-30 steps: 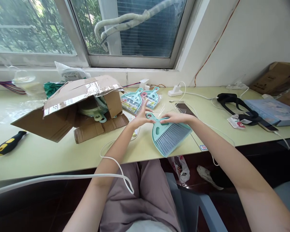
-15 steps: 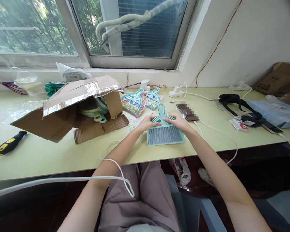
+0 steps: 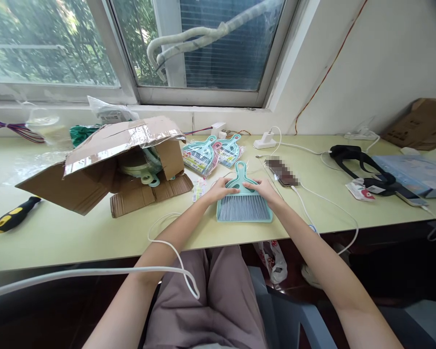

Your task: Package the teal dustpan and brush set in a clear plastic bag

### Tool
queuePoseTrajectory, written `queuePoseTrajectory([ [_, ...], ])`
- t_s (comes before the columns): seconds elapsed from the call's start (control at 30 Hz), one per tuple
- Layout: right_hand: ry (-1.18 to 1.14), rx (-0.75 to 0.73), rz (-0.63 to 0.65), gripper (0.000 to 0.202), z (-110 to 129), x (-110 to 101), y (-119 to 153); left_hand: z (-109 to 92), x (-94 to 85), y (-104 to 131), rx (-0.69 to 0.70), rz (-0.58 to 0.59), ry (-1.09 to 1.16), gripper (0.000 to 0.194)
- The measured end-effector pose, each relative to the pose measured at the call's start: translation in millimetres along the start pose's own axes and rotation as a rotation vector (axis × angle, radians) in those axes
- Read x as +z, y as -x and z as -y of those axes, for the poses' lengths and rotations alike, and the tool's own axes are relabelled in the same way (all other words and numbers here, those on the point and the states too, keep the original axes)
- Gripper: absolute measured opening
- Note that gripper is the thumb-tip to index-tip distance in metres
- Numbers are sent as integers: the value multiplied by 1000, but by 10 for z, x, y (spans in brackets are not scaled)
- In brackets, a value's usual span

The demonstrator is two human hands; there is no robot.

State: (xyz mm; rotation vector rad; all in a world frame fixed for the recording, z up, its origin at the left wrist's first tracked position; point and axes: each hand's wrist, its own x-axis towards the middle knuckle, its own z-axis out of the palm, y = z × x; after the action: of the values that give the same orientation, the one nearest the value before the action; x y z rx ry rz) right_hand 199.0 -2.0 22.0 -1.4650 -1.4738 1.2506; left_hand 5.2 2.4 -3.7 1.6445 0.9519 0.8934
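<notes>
- Left hand (image 3: pixel 221 188): laid flat on the left shoulder of the teal brush-and-dustpan set (image 3: pixel 244 201), fingers spread along its top edge, pressing down rather than clenched around it.
- Right hand (image 3: pixel 263 188): resting on the right shoulder of the same set, fingers extended toward the handle base, likewise flat and not closed.
- Teal brush-and-dustpan set: lying flat on the pale green tabletop (image 3: pixel 94 232), near the front edge, directly ahead of the body; handle pointing away toward the window, grey bristles facing the near edge.
- Stack of packaged teal sets (image 3: pixel 210 154): lying further back on the tabletop, just beyond and left of the handle.
- Torn cardboard box (image 3: pixel 105 169): on its side to the left, flaps open, foil tape on the top flap, more teal and cream plastic pieces visible inside.
- Phone (image 3: pixel 282 172): just right of the handle, screen blurred, with a white cable running off it to the right.
- White charger (image 3: pixel 264 141): near the wall, behind the phone.
- Black strap (image 3: pixel 359 162) and light blue box (image 3: pixel 410 172): far right, well apart from the hands.
- Black-and-yellow screwdriver (image 3: pixel 14 213): far left, near the front edge.
- White cable (image 3: pixel 167 257): looping over the left forearm and off the tabletop edge.
</notes>
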Motion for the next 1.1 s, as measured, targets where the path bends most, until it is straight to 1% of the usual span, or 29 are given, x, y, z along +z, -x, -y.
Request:
queuePoseTrajectory([
  [0.17, -10, 16, 16, 49, -3, 10, 6, -25, -22, 24, -8, 10, -30, 38],
  [0.27, 2, -1, 24, 49, 17, 17, 30, -46, -26, 22, -26, 11, -45, 43],
  [0.3, 16, -10, 24, 48, 28, 23, 48, -54, -21, 15, -42, -11, -27, 45],
  [0.37, 42, -34, 35, 47, 48, 47, 93, -68, -3, -7, -71, -92, 48, 49],
  [0.43, 55, -63, 56, 44, 60, 87, 141, -76, 14, -30, -63, -167, 145, 52],
  [0.53, 36, -88, 83, 40, 63, 157, 191, -72, 15, -48, -47, -192, 296, 55],
  [0.63, 13, -62, 84, 37, 74, 208, 207, -51, 4, -49, -63, -187, 397, 52],
  [0.8, -1, 28, 96, 35, 117, 226, 225, -11, 10, -77, -30, -238, 356, 34],
  [0.87, -7, 25, 91, 37, 122, 227, 232, -6, 9, -95, -29, -224, 327, 30],
  [0.97, 21, -2, 80, 42, 95, 228, 219, -28, -19, -91, -34, -198, 280, 29],
  [1.03, 40, -29, 54, 45, 58, 225, 193, -66, -55, -51, -49, -145, 227, 30],
  [1.1, 40, -74, 10, 49, 13, 218, 158, -118, -98, 11, -65, -53, 146, 32],
])
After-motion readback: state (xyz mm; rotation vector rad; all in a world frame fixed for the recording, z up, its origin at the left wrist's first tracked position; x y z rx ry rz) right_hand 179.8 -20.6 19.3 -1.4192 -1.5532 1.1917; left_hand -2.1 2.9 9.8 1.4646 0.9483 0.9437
